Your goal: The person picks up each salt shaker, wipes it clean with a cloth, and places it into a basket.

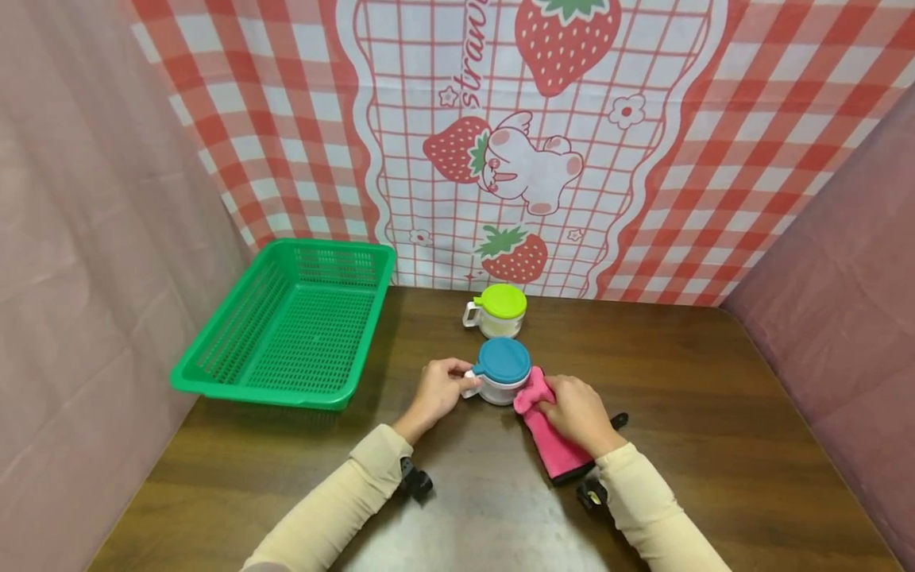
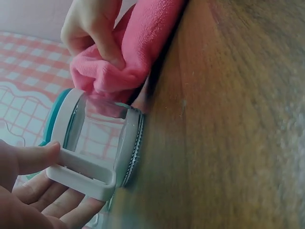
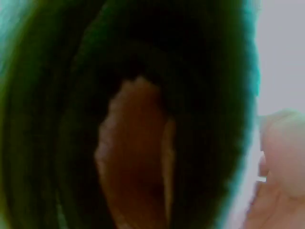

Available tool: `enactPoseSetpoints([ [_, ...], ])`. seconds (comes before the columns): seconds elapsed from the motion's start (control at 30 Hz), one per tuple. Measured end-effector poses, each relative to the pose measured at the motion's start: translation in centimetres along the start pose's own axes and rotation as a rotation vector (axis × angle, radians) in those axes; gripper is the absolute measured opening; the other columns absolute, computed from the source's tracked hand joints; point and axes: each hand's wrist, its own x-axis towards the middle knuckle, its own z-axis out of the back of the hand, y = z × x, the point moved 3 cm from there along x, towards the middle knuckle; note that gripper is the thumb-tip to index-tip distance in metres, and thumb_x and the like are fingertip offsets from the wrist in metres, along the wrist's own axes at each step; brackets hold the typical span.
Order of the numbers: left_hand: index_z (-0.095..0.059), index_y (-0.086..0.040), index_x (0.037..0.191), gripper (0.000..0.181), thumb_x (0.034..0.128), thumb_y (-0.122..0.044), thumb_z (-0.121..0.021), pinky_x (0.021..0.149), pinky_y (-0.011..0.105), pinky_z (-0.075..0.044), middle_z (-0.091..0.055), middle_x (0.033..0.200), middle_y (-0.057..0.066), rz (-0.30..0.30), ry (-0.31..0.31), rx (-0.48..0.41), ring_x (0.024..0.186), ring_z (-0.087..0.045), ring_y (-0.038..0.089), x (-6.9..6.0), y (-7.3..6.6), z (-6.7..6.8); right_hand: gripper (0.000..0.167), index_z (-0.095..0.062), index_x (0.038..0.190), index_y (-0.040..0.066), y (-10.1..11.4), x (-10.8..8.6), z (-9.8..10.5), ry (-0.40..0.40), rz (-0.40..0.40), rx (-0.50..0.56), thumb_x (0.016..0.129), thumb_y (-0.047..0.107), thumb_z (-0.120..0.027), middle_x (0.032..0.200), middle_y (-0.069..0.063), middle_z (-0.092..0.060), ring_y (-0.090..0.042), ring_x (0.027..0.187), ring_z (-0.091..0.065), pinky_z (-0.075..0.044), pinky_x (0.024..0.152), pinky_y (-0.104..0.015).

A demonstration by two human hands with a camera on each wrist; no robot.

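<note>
A clear seasoning jar with a blue lid (image 1: pixel 503 361) and a white handle stands upright on the table. My left hand (image 1: pixel 439 391) pinches that handle (image 2: pixel 83 174) between thumb and fingers. My right hand (image 1: pixel 581 411) grips a bunched fold of a pink cloth (image 1: pixel 554 445) with black edging, held against the jar's right side. In the left wrist view, the cloth (image 2: pixel 109 76) meets the jar's clear wall. A dark, blurred shape (image 3: pixel 205 95) fills most of the right wrist view, with part of a hand (image 3: pixel 286 157) at its right edge.
A similar jar with a lime-green lid (image 1: pixel 503 301) stands just behind the blue-lidded one. To the left sits a green plastic basket (image 1: pixel 372 318). A checked strawberry-print curtain (image 1: pixel 400 119) hangs along the table's back edge, with pink curtains on both sides.
</note>
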Motion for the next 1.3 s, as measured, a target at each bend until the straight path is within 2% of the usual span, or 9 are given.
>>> enactPoseSetpoints([
  [0.13,-0.073,0.004,0.094,0.023,0.0776,-0.011,-0.08,0.067,0.024,-0.055,-0.075,0.086,0.014,0.005,0.013,0.011,0.076,-0.07,0.016,0.2,0.0,0.1,0.015,-0.071,0.088,0.006,-0.2,-0.2,0.8,-0.045,0.015,0.016,0.079,0.017,-0.078,0.081,-0.012,-0.069,-0.034,0.079,-0.065,-0.052,0.072,-0.051],
  [0.23,-0.072,0.005,0.096,0.023,0.078,-0.008,-0.079,0.069,0.025,-0.055,-0.074,0.09,0.017,0.056,0.028,0.026,0.08,-0.07,0.022,0.4,0.0,0.0,0.011,-0.07,0.083,0.007,-0.2,-0.2,1.4,-0.069,0.017,0.028,0.078,0.014,-0.077,0.074,-0.009,-0.065,-0.031,0.072,-0.063,-0.05,0.067,-0.048],
  [0.33,-0.072,0.005,0.096,0.022,0.0791,-0.007,-0.078,0.069,0.022,-0.054,-0.074,0.091,0.018,0.069,0.033,0.05,0.082,-0.07,0.024,0.5,-0.2,0.0,0.011,-0.07,0.083,0.007,-0.1,0.1,1.8,-0.079,0.033,0.037,0.079,0.015,-0.077,0.069,-0.006,-0.061,-0.028,0.068,-0.059,-0.048,0.064,-0.045],
  [0.5,-0.071,0.004,0.097,0.019,0.0822,-0.006,-0.075,0.067,0.021,-0.052,-0.073,0.091,0.017,0.052,0.067,0.07,0.081,-0.068,0.022,0.5,-0.2,0.2,0.014,-0.07,0.084,0.005,0.2,0.8,2.1,-0.049,0.053,0.03,0.079,0.016,-0.077,0.069,-0.005,-0.059,-0.025,0.068,-0.058,-0.047,0.064,-0.042],
  [0.63,-0.07,0.005,0.098,0.018,0.0831,-0.006,-0.074,0.067,0.023,-0.053,-0.073,0.091,0.018,0.048,0.093,0.075,0.08,-0.068,0.022,0.6,-0.2,0.2,0.014,-0.067,0.076,0.008,0.4,1.0,1.9,-0.019,0.045,0.026,0.078,0.016,-0.078,0.065,-0.003,-0.054,-0.021,0.064,-0.053,-0.044,0.06,-0.038],
  [0.93,-0.07,0.005,0.097,0.017,0.0832,-0.005,-0.073,0.066,0.021,-0.051,-0.073,0.091,0.018,0.052,0.102,0.064,0.08,-0.067,0.021,0.7,-0.1,0.4,0.018,-0.063,0.068,0.01,0.5,1.1,1.3,0.029,0.046,-0.011,0.078,0.015,-0.077,0.063,-0.003,-0.053,-0.021,0.06,-0.051,-0.044,0.058,-0.038],
  [1.07,-0.069,0.005,0.096,0.017,0.0823,-0.003,-0.074,0.066,0.02,-0.05,-0.073,0.091,0.018,0.039,0.11,0.061,0.079,-0.067,0.021,0.7,-0.1,0.6,0.028,-0.053,0.061,0.012,0.3,1.2,0.8,0.074,0.055,-0.023,0.077,0.014,-0.076,0.061,-0.001,-0.049,-0.018,0.058,-0.046,-0.042,0.057,-0.036],
  [1.17,-0.069,0.007,0.096,0.018,0.0816,-0.002,-0.074,0.065,0.02,-0.05,-0.072,0.09,0.019,0.016,0.123,0.067,0.079,-0.068,0.022,0.8,0.0,0.6,0.033,-0.048,0.059,0.014,0.3,1.3,0.4,0.086,0.068,-0.053,0.075,0.014,-0.077,0.061,-0.002,-0.05,-0.021,0.059,-0.049,-0.043,0.057,-0.039],
  [1.3,-0.069,0.008,0.096,0.017,0.0814,0.0,-0.073,0.065,0.02,-0.05,-0.071,0.089,0.019,0.006,0.139,0.054,0.079,-0.067,0.022,0.9,-0.1,0.7,0.032,-0.049,0.058,0.014,0.3,1.1,-0.1,0.093,0.071,-0.087,0.072,0.014,-0.077,0.063,-0.005,-0.056,-0.026,0.061,-0.056,-0.046,0.057,-0.042],
])
